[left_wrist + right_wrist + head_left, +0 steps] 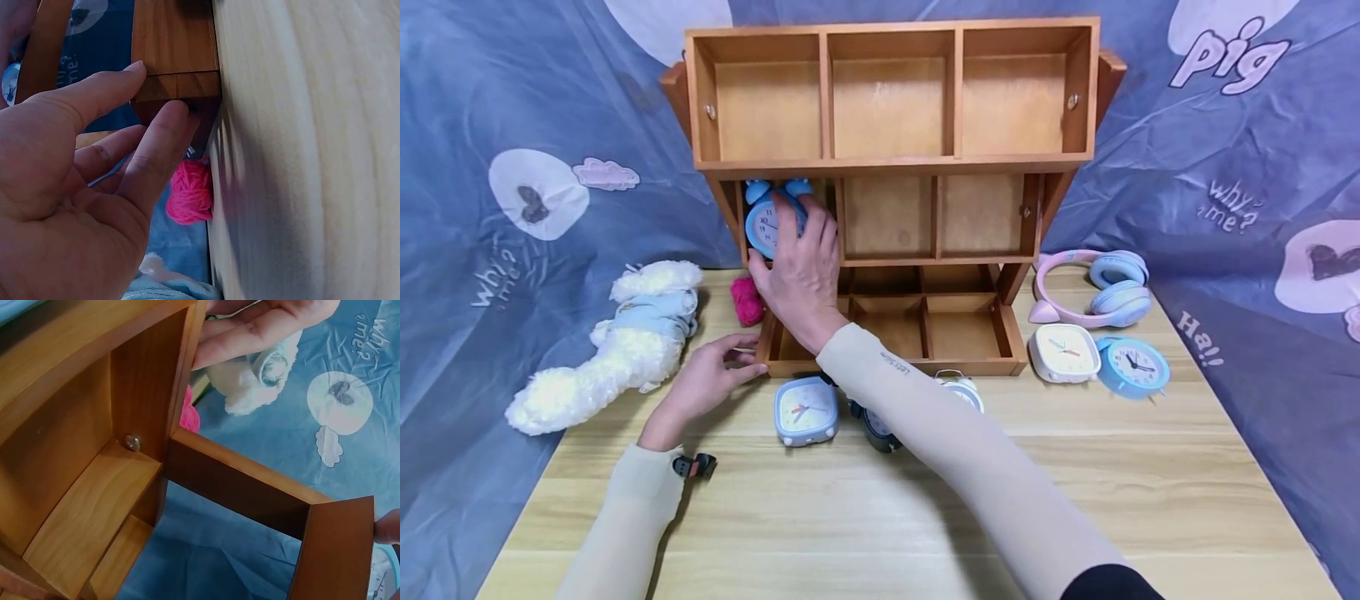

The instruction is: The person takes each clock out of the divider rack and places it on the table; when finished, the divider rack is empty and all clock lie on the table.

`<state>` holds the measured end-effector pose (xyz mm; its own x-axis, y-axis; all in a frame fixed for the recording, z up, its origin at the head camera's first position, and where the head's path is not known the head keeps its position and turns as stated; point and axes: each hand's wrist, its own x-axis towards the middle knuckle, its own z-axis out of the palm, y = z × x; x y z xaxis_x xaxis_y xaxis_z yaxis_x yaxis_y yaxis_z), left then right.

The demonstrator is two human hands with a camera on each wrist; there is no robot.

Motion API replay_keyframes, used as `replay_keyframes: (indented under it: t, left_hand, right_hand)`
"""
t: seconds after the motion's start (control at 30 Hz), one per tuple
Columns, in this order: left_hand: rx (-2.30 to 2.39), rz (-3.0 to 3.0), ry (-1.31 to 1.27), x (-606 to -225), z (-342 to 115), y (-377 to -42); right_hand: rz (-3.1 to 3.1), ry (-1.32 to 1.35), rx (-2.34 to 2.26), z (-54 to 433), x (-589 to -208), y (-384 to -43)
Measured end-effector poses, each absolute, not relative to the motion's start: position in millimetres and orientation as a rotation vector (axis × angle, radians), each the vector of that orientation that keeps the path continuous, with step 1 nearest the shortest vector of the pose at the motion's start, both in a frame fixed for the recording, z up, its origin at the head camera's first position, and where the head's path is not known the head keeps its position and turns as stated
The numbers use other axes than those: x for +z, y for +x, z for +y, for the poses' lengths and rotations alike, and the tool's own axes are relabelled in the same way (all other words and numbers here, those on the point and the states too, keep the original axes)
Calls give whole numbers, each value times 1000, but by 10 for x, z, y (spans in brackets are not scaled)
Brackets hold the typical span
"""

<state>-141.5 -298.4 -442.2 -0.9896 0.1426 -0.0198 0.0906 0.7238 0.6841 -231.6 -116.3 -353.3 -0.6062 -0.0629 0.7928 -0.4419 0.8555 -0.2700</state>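
Observation:
My right hand (807,271) grips a blue twin-bell alarm clock (762,225) in the left compartment of the middle tier of a wooden shelf (895,167). Its fingers lie over the clock's right side and the thumb is at the lower left. In the right wrist view, only a sliver of the clock (381,575) shows at the right edge. My left hand (707,383) is at the bottom tier's front left corner. In the left wrist view, its thumb and forefinger pinch that wooden corner (178,86) from two sides.
Left lie a white plush toy (632,342) and pink yarn (747,302). Before the shelf stand a light blue square clock (806,411), a dark clock (877,429) and a white clock (964,392), partly behind my arm. Right are headphones (1116,287), a white clock (1065,353) and a blue clock (1132,367).

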Motion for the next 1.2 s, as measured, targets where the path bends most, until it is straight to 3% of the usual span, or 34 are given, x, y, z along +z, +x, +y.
replay_keyframes:
  t: [1.2]
  left_hand:
    - [1138,2843,179,-4397,-2969,-1411]
  right_hand:
    - [-2091,465,751,-995,-3384,-2281]
